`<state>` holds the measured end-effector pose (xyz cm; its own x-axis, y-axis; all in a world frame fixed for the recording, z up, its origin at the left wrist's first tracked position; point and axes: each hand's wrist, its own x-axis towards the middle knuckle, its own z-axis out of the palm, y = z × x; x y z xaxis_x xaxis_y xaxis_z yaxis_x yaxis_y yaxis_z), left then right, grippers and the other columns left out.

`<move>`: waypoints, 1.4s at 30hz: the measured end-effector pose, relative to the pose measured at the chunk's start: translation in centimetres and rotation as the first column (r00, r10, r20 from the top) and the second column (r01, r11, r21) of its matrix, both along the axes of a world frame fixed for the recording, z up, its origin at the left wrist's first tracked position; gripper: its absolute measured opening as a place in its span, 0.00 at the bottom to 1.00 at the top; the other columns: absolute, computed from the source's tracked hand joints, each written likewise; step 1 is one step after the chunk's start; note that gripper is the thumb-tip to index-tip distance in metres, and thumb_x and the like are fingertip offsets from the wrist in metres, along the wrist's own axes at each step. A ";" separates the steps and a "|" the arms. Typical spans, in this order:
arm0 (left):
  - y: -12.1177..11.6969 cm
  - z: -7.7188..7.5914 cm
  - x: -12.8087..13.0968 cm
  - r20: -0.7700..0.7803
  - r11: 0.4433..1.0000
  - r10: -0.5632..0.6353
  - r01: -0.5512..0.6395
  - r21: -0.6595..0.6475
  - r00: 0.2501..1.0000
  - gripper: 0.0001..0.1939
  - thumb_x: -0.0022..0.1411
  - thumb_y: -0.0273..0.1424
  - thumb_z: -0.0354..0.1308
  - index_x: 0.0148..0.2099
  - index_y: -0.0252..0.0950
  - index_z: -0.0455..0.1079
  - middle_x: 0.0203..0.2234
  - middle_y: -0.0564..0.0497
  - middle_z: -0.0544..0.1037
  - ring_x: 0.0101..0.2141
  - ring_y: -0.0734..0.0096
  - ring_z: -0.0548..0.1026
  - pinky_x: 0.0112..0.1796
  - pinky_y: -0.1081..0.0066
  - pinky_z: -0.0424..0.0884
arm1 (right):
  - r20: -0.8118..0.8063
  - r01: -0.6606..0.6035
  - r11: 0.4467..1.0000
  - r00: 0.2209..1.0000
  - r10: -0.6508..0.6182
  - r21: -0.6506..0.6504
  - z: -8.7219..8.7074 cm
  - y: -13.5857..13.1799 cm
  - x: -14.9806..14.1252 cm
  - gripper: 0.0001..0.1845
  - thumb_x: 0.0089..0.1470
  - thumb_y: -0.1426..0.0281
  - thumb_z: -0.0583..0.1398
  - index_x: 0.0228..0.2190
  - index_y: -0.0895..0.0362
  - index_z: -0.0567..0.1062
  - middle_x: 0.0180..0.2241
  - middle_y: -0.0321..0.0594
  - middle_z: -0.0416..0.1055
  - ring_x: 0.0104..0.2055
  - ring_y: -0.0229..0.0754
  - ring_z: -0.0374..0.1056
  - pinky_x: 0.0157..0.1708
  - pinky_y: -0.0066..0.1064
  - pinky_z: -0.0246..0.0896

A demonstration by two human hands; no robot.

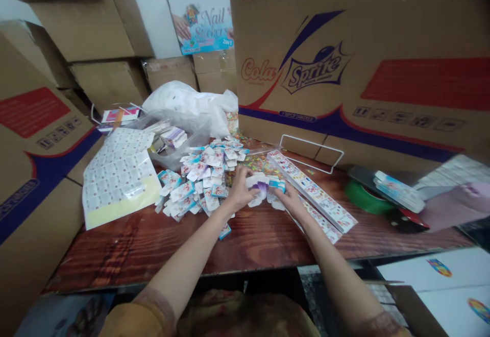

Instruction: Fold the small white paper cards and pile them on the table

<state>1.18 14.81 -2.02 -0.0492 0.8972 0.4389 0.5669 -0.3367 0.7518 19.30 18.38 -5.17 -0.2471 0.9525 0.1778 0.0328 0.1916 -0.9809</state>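
My left hand (239,190) and my right hand (288,197) meet at the middle of the wooden table (161,245), both gripping a small stack of white packets (264,183) with blue and purple print. Just left of my hands lies a loose heap of the same small packets (202,173). A long strip of joined packets (312,189) runs diagonally under and to the right of my right hand.
A sticker sheet (118,176) lies at left, with a clear plastic tub (178,138) and white plastic bag (191,101) behind. A large Cola Sprite carton (356,61) walls the back right. Green tape roll (363,196), packet stack (400,190) and stacked cartons (34,138) surround.
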 end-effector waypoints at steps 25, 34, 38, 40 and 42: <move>-6.7 -0.6 4.2 0.772 0.945 0.264 0.006 -0.328 0.578 0.33 0.37 0.31 0.71 0.47 0.39 0.62 0.40 0.49 0.75 0.38 0.67 0.76 0.37 0.69 0.72 | 0.639 0.244 0.893 0.629 -0.443 0.379 4.0 8.2 8.8 0.17 0.55 0.70 0.55 0.47 0.59 0.73 0.45 0.52 0.70 0.45 0.54 0.65 0.43 0.39 0.56; -10.1 -2.7 6.0 0.799 0.872 0.441 0.015 -0.489 0.409 0.36 0.32 0.29 0.74 0.46 0.35 0.65 0.37 0.50 0.75 0.33 0.71 0.75 0.35 0.72 0.71 | 0.893 0.196 0.921 0.243 -0.378 0.337 0.8 13.2 9.6 0.17 0.59 0.69 0.54 0.49 0.56 0.70 0.49 0.54 0.66 0.51 0.56 0.58 0.49 0.46 0.48; -10.0 -3.1 6.2 0.753 0.870 0.459 -0.064 -0.489 0.471 0.35 0.35 0.30 0.73 0.47 0.35 0.64 0.38 0.50 0.75 0.34 0.71 0.74 0.35 0.73 0.70 | 0.912 0.187 0.930 0.211 -0.353 0.316 0.1 14.0 10.4 0.21 0.58 0.66 0.57 0.52 0.58 0.68 0.50 0.56 0.64 0.51 0.58 0.59 0.47 0.46 0.53; -9.7 -3.6 6.4 0.711 0.854 0.499 -0.138 -0.502 0.496 0.34 0.37 0.31 0.73 0.47 0.35 0.64 0.38 0.49 0.74 0.35 0.72 0.74 0.36 0.73 0.70 | 0.909 0.163 0.934 0.228 -0.349 0.318 -0.1 14.0 11.0 0.26 0.54 0.64 0.60 0.54 0.58 0.66 0.51 0.56 0.63 0.50 0.57 0.59 0.46 0.43 0.55; -9.3 -3.9 6.6 0.673 0.834 0.537 -0.202 -0.513 0.509 0.32 0.39 0.32 0.72 0.47 0.35 0.64 0.38 0.49 0.74 0.35 0.72 0.73 0.36 0.72 0.70 | 0.900 0.128 0.936 0.260 -0.351 0.328 -0.1 13.7 11.5 0.31 0.51 0.63 0.63 0.55 0.58 0.65 0.51 0.54 0.63 0.49 0.55 0.60 0.46 0.39 0.56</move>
